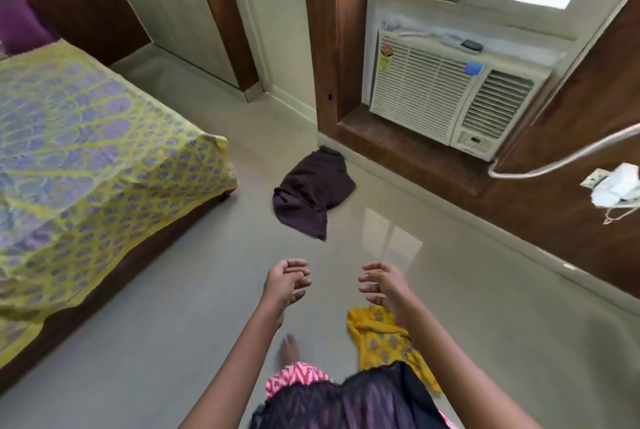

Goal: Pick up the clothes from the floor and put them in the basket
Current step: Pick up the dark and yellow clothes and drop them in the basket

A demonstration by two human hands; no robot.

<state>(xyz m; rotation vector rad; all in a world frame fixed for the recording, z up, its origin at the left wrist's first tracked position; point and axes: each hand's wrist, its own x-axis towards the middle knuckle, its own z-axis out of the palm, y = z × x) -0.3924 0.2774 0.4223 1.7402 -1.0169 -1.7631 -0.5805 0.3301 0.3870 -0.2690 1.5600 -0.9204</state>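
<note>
Hovering half-curled and empty, the right hand (382, 286) is held over the yellow cloth (381, 342) and the left hand (285, 285) beside it, probably readied for gathering it.

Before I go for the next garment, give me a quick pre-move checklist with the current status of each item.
1. Left hand free: ok, fingers loosely curled, holding nothing.
2. Right hand free: ok, holding nothing.
3. Yellow garment located: ok, on the floor by the feet, partly under the right forearm.
4. Dark maroon garment located: ok, on the floor ahead, below the air conditioner.
5. Path to the maroon garment: ok, bare floor between it and the hands.
6. Basket located: cannot tell, not in view.
</note>
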